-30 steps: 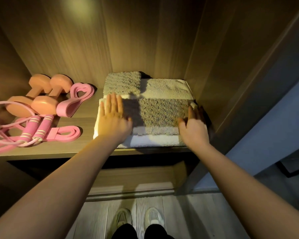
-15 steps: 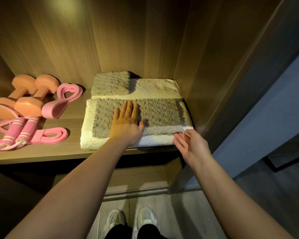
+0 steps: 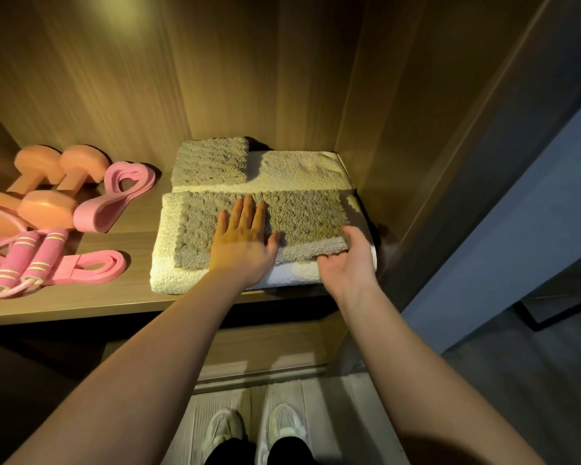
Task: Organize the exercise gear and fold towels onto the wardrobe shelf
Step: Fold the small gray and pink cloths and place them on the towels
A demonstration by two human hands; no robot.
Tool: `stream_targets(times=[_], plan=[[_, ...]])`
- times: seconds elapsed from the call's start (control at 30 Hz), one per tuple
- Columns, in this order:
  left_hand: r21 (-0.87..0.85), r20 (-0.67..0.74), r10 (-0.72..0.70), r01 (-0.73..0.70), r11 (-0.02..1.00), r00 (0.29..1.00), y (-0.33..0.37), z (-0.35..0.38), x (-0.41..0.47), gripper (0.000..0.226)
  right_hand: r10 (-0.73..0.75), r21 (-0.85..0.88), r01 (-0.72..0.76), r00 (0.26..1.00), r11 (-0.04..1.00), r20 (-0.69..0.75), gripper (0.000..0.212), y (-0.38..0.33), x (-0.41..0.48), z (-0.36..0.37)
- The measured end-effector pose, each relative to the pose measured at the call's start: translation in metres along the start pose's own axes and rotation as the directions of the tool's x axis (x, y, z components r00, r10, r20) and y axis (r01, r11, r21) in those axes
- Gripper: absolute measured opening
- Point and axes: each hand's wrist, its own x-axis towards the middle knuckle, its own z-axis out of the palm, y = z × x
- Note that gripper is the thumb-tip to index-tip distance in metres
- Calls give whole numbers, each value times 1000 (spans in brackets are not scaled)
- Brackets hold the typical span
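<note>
I saw the grey towel [image 3: 299, 213] on the shelf [image 3: 81, 303], under both hands: left hand [image 3: 242, 243] flat, pressing it; right hand [image 3: 348, 263] curled round its front-right corner.

White sneakers [image 3: 223, 429] (a pair) on pale ribbed flooring [image 3: 329, 407].

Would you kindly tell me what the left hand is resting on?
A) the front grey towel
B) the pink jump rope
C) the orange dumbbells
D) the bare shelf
A: the left hand lies flat, fingers straight, on the front grey towel.
</note>
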Motion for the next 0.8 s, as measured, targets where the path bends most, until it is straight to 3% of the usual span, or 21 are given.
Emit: stream_targets(times=[0.13, 0.2, 0.33, 0.43, 0.5, 0.57, 0.63, 0.67, 0.7, 0.73, 0.77, 0.8], plan=[[-13, -6, -2, 2, 1000, 1000, 0, 1, 1, 70, -36, 133, 17, 989, 991, 140, 43, 16, 7, -4], [-8, 2, 2, -2, 1000, 1000, -1, 1, 1, 70, -24, 149, 4, 991, 989, 132, 49, 16, 12, 1], [-10, 2, 9, -9, 1000, 1000, -1, 2, 1, 71, 9, 98, -19, 995, 995, 104, 42, 11, 19, 9], [-21, 14, 12, -12, 1000, 1000, -2, 1, 2, 71, -3, -52, 4, 1000, 999, 18, 52, 10, 20, 10], [-36, -17, 54, -55, 998, 998, -3, -5, 0, 72, -100, -242, 98, 995, 965, 5, 47, 11, 19, 8], [-113, -103, 113, -125, 986, 988, -4, -16, -2, 65, -198, -437, 219, 976, 872, 94, 34, 13, 12, 8], [-372, -169, 47, -108, 922, 984, 0, -31, -2, 46, -268, -588, 358, 934, 726, 238, 11, 14, 2, 11], [-598, -107, -65, -12, 801, 992, 4, -40, 0, 35, -291, -647, 430, 903, 630, 318, 6, 15, -2, 13], [-828, 45, -154, 123, 547, 987, 9, -49, 2, 24, -290, -679, 505, 863, 533, 414, 7, 15, -5, 15], [-941, 223, -159, 255, 222, 962, 12, -59, 6, 21, -259, -694, 574, 818, 435, 514, 5, 15, -8, 18], [-939, 343, -90, 342, -29, 935, 13, -67, 10, 31, -189, -696, 626, 776, 352, 602, 5, 16, -12, 21], [-907, 394, -18, 386, -169, 919, 11, -74, 14, 39, -112, -691, 677, 730, 253, 674, 15, 16, -13, 23]])
